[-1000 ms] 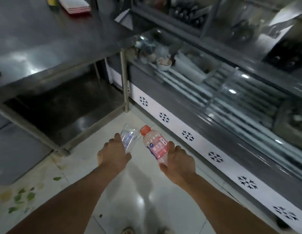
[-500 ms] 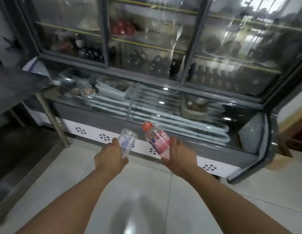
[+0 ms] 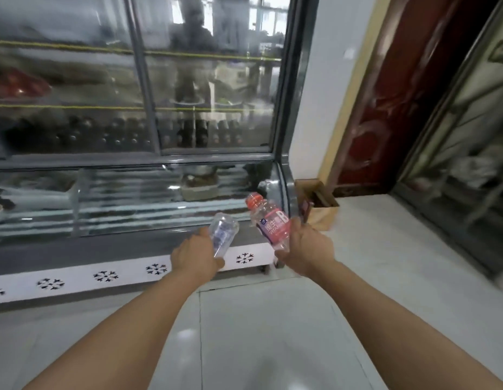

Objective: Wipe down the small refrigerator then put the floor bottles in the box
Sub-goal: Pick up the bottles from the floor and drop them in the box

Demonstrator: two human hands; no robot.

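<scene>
Reaching forward over the pale tiled floor (image 3: 258, 333), both bare forearms end in closed grips. The left hand (image 3: 195, 256) curls round a clear, crumpled plastic bottle (image 3: 223, 232) — its far end tilted up and away. The right hand (image 3: 306, 250) holds the base of a pink-labelled plastic bottle with an orange cap (image 3: 268, 219), leaning left. Just beyond stands the glass-fronted display refrigerator (image 3: 132, 192) with a white snowflake-patterned base strip. Farther right, beside its corner, an open brown cardboard box (image 3: 320, 206) sits on the floor — near a dark red door (image 3: 399, 94).
</scene>
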